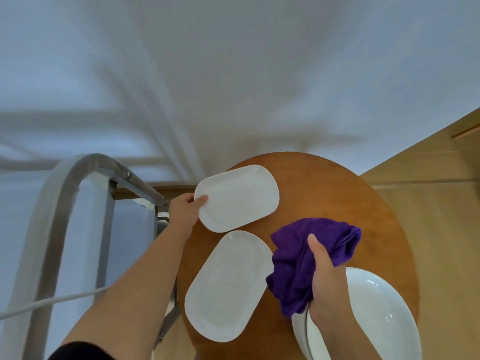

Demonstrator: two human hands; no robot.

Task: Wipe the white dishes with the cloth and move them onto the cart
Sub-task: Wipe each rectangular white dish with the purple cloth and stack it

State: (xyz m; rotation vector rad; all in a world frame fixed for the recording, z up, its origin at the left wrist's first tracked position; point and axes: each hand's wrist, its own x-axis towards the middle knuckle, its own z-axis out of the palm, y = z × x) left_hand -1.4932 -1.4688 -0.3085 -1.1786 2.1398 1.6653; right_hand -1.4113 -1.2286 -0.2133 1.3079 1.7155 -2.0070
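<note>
My left hand (185, 207) pinches the left edge of a white oblong dish (237, 197), thumb on top, at the far left of the round wooden table (345, 201). A second white oblong dish (226, 285) lies flat on the table nearer to me. My right hand (326, 279) grips a bunched purple cloth (306, 258) over the table, just right of that dish. Under my right wrist is a stack of white round dishes (374, 310) at the table's near right edge.
A metal cart (85, 172) with a rounded grey handle frame stands left of the table, beside my left arm. A white cable (39, 306) crosses in front of it. Light wooden panelling (428, 203) lies to the right.
</note>
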